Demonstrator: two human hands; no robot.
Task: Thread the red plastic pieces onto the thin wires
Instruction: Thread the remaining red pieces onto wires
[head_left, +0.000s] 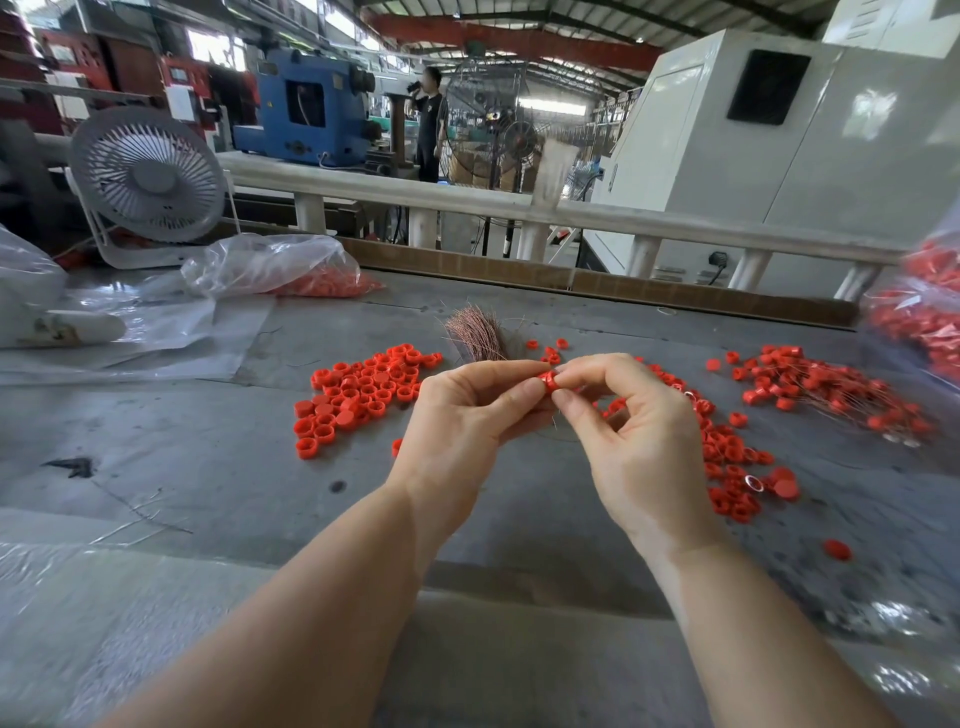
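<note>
Centrally, both hands' fingers (563, 400) pinch one red piece (547, 382) above bare table (208, 467).

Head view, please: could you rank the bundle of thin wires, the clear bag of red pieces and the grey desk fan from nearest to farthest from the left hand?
From the left hand:
1. Bundle of thin wires, on the table just beyond the fingertips.
2. Clear bag of red pieces, farther back, to the left.
3. Grey desk fan, at the far left edge of the table.
</note>
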